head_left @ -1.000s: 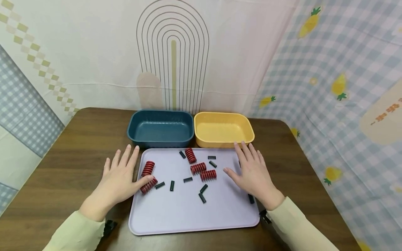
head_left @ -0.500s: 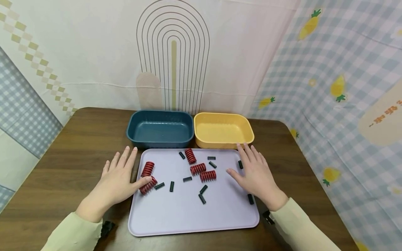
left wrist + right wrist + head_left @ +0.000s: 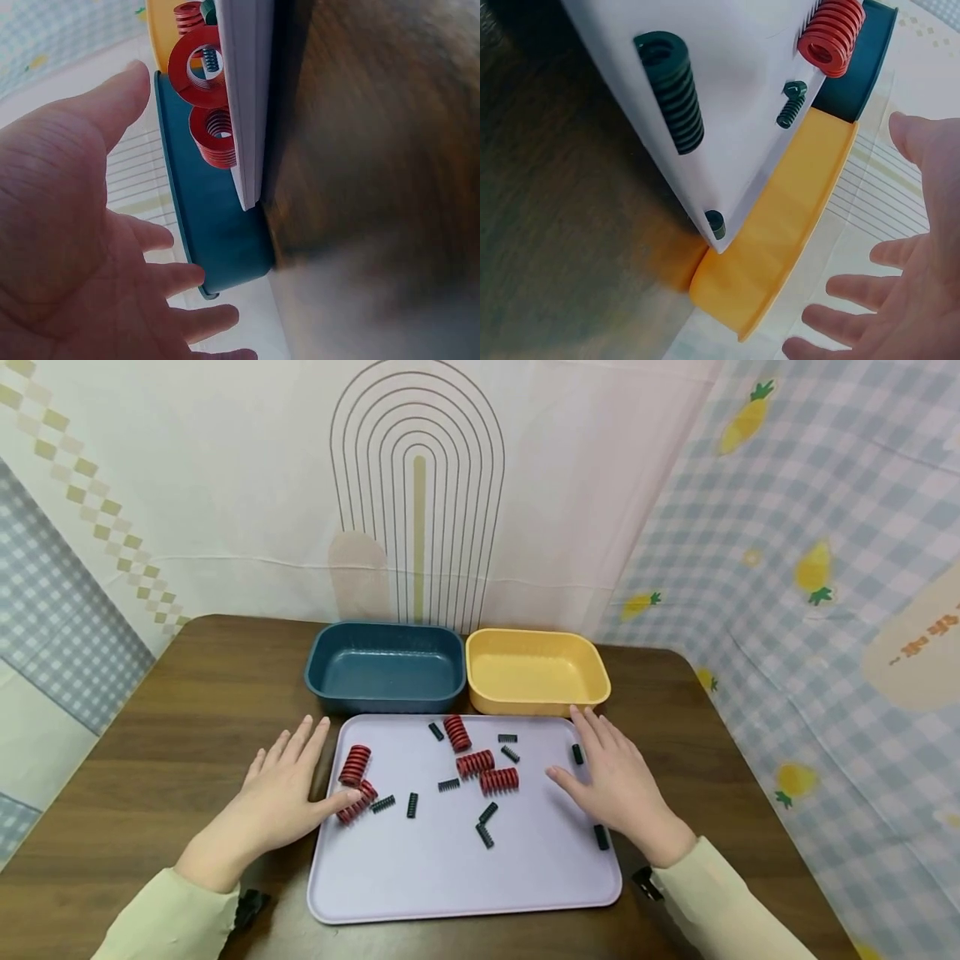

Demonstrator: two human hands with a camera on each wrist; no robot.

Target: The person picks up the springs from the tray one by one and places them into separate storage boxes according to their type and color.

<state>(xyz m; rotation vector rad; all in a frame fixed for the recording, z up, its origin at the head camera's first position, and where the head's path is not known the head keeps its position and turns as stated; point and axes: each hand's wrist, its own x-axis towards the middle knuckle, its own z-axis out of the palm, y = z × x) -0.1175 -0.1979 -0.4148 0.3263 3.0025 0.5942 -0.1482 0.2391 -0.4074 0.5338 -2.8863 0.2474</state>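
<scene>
A pale lilac tray (image 3: 420, 877) carries several thick red coil springs (image 3: 499, 780) and several small dark green springs (image 3: 413, 805). My left hand (image 3: 273, 802) hovers by the tray's left edge, fingers spread and holding nothing; in the head view its thumb overlaps a red spring (image 3: 352, 810). The left wrist view shows that hand's palm (image 3: 60, 247) apart from the springs. Over the right edge is my right hand (image 3: 622, 785), fingers extended and holding nothing, near a dark green spring (image 3: 577, 754). Another dark green spring (image 3: 671, 94) shows large in the right wrist view.
Behind the tray, a dark blue bin (image 3: 386, 702) and a yellow bin (image 3: 536, 703) stand side by side, with nothing visible inside. Everything stands on a brown wooden table (image 3: 195, 710). Patterned cloth (image 3: 555, 485) hangs behind the table and along its sides.
Both hands have drawn slightly back towards the person, the right one also a little to the right. A dark spring at the tray's right edge now shows beside the right hand. The springs stay put.
</scene>
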